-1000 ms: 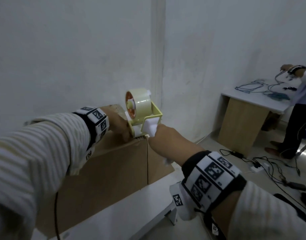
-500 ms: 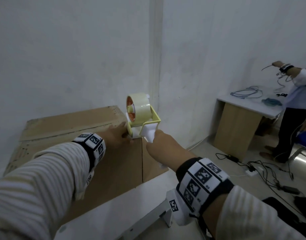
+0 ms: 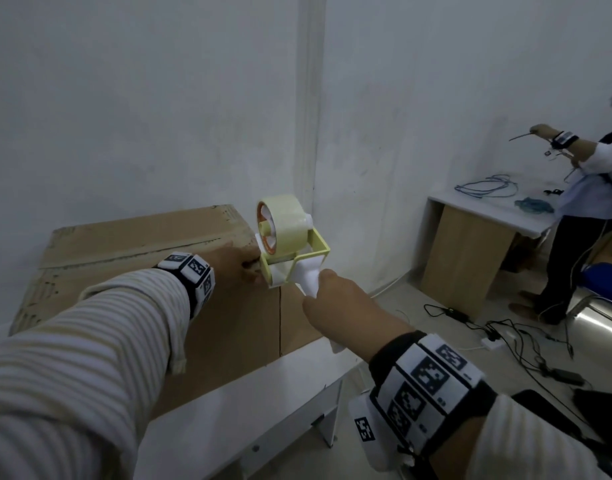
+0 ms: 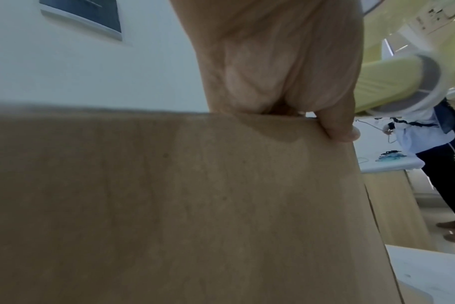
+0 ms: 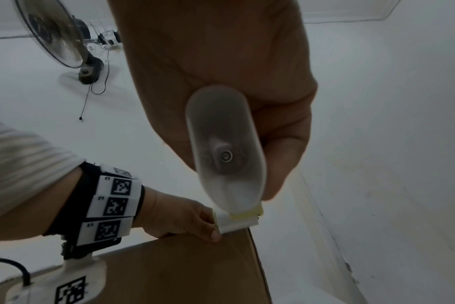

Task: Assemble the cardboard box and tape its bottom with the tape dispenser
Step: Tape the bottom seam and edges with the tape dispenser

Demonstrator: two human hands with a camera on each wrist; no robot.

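Cardboard box (image 3: 131, 258) stands on the white table (image 3: 228, 407), its brown side panel facing the camera with a vertical slit running down it, and its closed top flaps level, set against the grey wall (image 3: 141, 98). Past the box's right end a second table (image 3: 484, 216) with a wooden side carries loose blue cables, and another person (image 3: 588, 209) stands beside it holding a wire; black cords and a power strip (image 3: 491, 342) lie on the floor between that table and the box. At the box's top front edge, near its right corner, the tape dispenser (image 3: 290, 251) sits with its yellow frame and pale tape roll upright above the edge, its white front lip touching the cardboard. The right hand (image 3: 346, 317) is wrapped round the dispenser's white handle, fingers curled about it as the right wrist view shows. The left hand (image 3: 235, 263) lies on the same top edge just left of the dispenser, thumb hooked over the front panel; its other fingers seem to rest on the top, though they are largely hidden. Both wrists wear bands with black and white markers.
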